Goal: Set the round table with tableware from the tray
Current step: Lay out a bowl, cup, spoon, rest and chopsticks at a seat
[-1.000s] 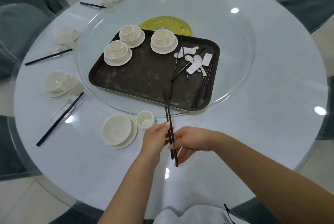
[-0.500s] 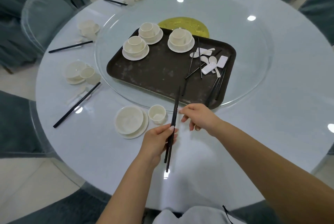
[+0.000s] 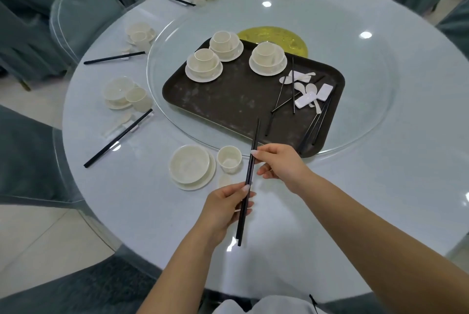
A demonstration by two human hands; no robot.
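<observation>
A pair of black chopsticks (image 3: 251, 169) points from the near table edge toward the dark tray (image 3: 228, 105). My left hand (image 3: 225, 209) grips their lower half. My right hand (image 3: 279, 164) touches their upper part with its fingertips. Just left of the chopsticks stand a white bowl on a plate (image 3: 189, 166) and a small white cup (image 3: 229, 159) on the round table (image 3: 380, 174). The tray holds three bowl-and-cup stacks (image 3: 203, 65), loose chopsticks (image 3: 314, 126), white spoons (image 3: 311, 90) and white chopstick rests (image 3: 305, 99).
The tray sits on a glass turntable (image 3: 368, 110) with a gold centre disc (image 3: 276, 37). Finished place settings with black chopsticks (image 3: 118, 137) line the left and far rim. Covered chairs (image 3: 81, 19) ring the table.
My right hand let go of the chopsticks' lower part and moved up to touch them nearer the tray. The chopsticks shifted slightly left and forward; my view tilted closer over the table.
</observation>
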